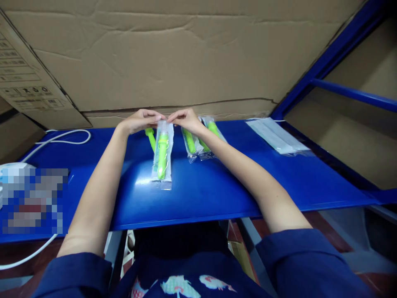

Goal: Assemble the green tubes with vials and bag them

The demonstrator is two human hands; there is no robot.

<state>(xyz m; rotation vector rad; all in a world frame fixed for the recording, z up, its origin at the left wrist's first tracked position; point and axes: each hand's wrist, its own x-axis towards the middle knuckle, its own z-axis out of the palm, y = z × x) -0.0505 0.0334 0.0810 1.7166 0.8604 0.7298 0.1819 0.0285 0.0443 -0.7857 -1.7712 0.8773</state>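
A clear plastic bag (167, 165) with a lime-green stick-shaped item (162, 155) inside lies lengthwise on the blue table in front of me. My left hand (141, 121) pinches its far end from the left. From the right, my right hand (186, 120) pinches the same end with thumb and forefinger. A loose lime-green item (150, 137) lies just left of the bag, partly under my left hand. Beyond my right wrist rest several more bagged green items (190, 142), partly covered by my forearm. The exact kind of the green items cannot be made out.
A stack of flat, pale plastic bags (277, 135) lies at the right of the blue table (198, 194). White cable (66, 138) runs along the left side, near a blurred-out patch. Cardboard (198, 58) walls the back, and a blue metal frame (328, 58) stands at the right.
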